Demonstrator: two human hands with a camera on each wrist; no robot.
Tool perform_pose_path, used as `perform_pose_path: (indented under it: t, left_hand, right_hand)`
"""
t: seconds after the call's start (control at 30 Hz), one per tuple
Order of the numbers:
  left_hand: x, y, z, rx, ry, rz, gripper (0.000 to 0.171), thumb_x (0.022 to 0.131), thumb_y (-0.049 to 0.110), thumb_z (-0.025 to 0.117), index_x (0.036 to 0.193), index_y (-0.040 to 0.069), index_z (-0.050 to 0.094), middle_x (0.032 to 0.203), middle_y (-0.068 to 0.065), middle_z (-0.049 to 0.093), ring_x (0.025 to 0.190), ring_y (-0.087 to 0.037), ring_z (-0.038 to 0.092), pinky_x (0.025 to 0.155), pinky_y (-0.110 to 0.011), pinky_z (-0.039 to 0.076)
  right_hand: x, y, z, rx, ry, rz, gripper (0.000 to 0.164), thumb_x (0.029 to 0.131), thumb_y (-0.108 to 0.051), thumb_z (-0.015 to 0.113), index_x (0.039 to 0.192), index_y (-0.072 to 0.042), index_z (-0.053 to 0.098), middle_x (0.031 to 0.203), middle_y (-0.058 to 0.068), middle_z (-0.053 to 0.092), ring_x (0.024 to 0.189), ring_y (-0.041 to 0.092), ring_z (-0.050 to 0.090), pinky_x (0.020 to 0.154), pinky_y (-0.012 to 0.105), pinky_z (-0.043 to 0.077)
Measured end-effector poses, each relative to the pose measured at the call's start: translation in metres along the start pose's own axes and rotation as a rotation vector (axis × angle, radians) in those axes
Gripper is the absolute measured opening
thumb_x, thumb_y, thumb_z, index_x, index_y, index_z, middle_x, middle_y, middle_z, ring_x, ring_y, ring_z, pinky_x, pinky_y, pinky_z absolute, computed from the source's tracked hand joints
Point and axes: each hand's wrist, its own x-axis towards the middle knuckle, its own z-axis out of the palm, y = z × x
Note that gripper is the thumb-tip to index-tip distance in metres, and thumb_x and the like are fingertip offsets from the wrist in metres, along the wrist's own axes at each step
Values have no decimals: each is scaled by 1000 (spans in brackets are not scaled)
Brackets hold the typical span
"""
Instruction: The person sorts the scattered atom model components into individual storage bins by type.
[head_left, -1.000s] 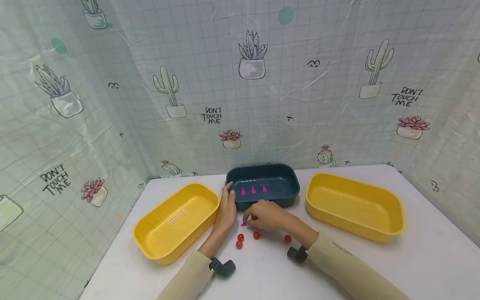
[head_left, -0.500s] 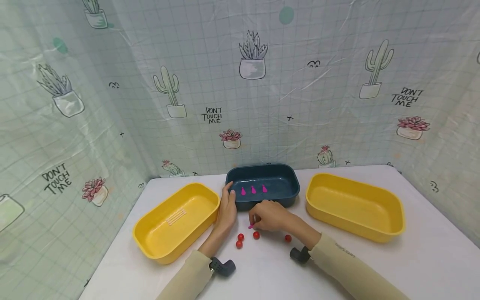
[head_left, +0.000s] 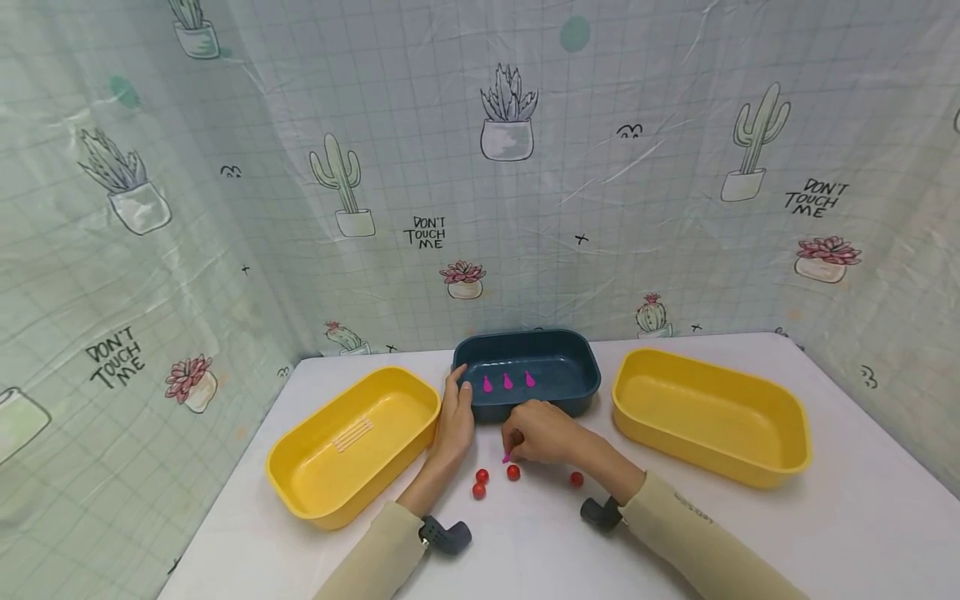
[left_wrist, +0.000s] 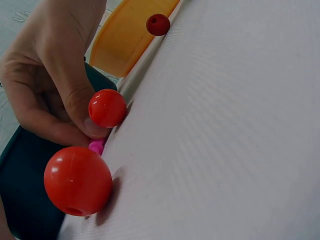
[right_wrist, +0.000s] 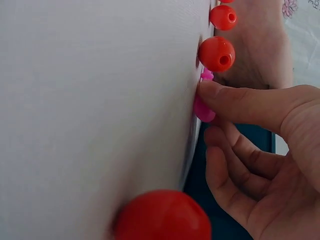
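Observation:
My right hand (head_left: 542, 432) pinches a small pink pear-shaped piece (right_wrist: 204, 110) between thumb and fingertips, low over the white table in front of the dark blue bin (head_left: 558, 407). Its narrow knobbed end sticks out beside a red bead (right_wrist: 217, 54). My left hand (head_left: 453, 423) rests against the left front corner of the bin, fingers mostly straight along its side. Inside the bin lie three pink pear-shaped pieces (head_left: 507, 382) in a row. Several red beads with holes, such as one bead (head_left: 513, 472) below my right hand, lie on the table.
To the left stands a yellow bin (head_left: 300, 492) with several thin pale sticks (head_left: 352, 434) in it. Another yellow bin (head_left: 705, 442) stands to the right. A lone red bead (head_left: 577, 479) lies beneath my right forearm. A printed curtain (head_left: 525, 208) hangs behind the table (head_left: 540, 550).
My right hand has shifted slightly right and toward me with the pink pear-shaped piece, whose visible end has turned. The left hand stays at the dark blue bin.

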Motion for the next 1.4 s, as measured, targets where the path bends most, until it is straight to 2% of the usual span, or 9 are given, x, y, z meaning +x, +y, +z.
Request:
perform_pose_path:
  t: [0.43, 0.53, 0.7, 0.9, 1.1, 1.23, 1.4]
  left_hand:
    - [0, -1, 1, 3, 2, -3, 49, 113, 38, 33, 160, 25, 32, 171, -5, 29, 158, -30, 29, 129, -58, 20]
    - [0, -1, 2, -1, 2, -2, 49, 113, 38, 33, 160, 25, 33, 171, -5, 29, 158, -30, 28, 129, -58, 20]
    - [0, -2, 1, -10, -6, 2, 49, 113, 36, 32, 160, 23, 32, 171, -7, 28, 158, -31, 28, 129, -58, 20]
    - [0, -3, 1, -11, -4, 11, 48, 114, 31, 33, 160, 22, 33, 171, -7, 29, 158, -31, 28, 129, -58, 20]
    - [-2, -3, 0, -9, -6, 3, 49, 114, 36, 32, 160, 23, 32, 171, -7, 28, 158, -31, 27, 129, -58, 20]
    - [-2, -2, 0, -10, -6, 2, 51, 113, 40, 32, 161, 22, 32, 171, -6, 28, 158, -30, 28, 129, -57, 20]
    - [-1, -2, 1, -7, 0, 11, 49, 113, 37, 32, 160, 22, 33, 171, -7, 28, 159, -31, 26, 129, -58, 19]
  right_hand:
    - [0, 4, -1, 34, -24, 1, 10, 87, -14, 83, 82, -21, 79, 70, -15, 65, 68, 4, 56, 64, 20, 50]
    - [-1, 4, -1, 52, -34, 20, 7, 88, -14, 82, 90, -21, 80, 72, -14, 65, 69, 6, 56, 64, 20, 50]
    - [-3, 5, -1, 88, -50, 35, 16, 91, -14, 79, 105, -21, 80, 75, -13, 63, 68, 7, 56, 62, 20, 50]
    - [-3, 7, -2, 87, -41, -27, 18, 92, -12, 77, 108, -20, 81, 75, -12, 63, 67, 6, 54, 60, 19, 47]
    - [-4, 7, -5, 99, -46, -68, 14, 93, -10, 74, 103, -17, 81, 75, -12, 63, 68, 4, 53, 62, 18, 48]
    - [-6, 6, -11, 119, -58, -86, 15, 94, -7, 71, 103, -15, 80, 76, -11, 64, 68, 3, 52, 63, 18, 49]
    - [-8, 3, -21, 150, -46, -103, 17, 93, -4, 68, 104, -11, 78, 79, -9, 66, 72, 4, 55, 68, 18, 52]
